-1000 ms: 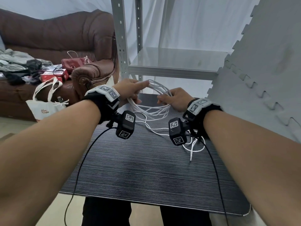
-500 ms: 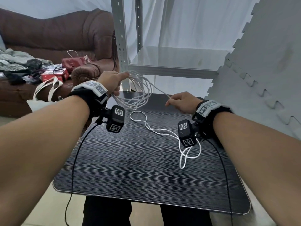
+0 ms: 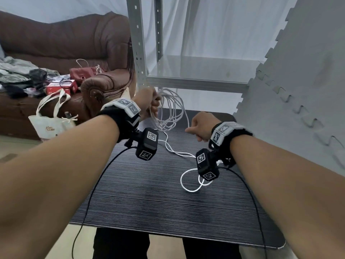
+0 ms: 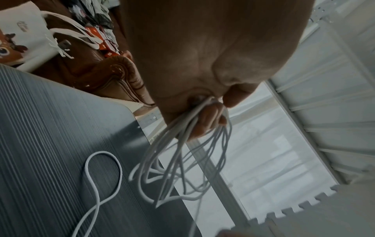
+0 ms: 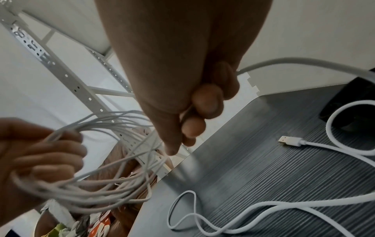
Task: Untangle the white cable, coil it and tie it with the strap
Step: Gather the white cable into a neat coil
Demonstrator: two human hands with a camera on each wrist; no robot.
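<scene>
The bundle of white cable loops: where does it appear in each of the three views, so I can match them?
Head: upper centre, white cable loops hanging from the left hand above the table's far edge.
Left wrist: centre, loops hanging down from the grip.
Right wrist: lower left, loops held by the other hand.
Shared landmark: the perforated grey shelf post.

You sat at a dark table (image 3: 149, 199), with a brown sofa (image 3: 56, 43), a metal shelf (image 3: 196, 71) and white curtains (image 3: 224, 25) behind.

Head view down over the table (image 3: 149, 202); wrist views close along each palm, sharing its far edge.
</scene>
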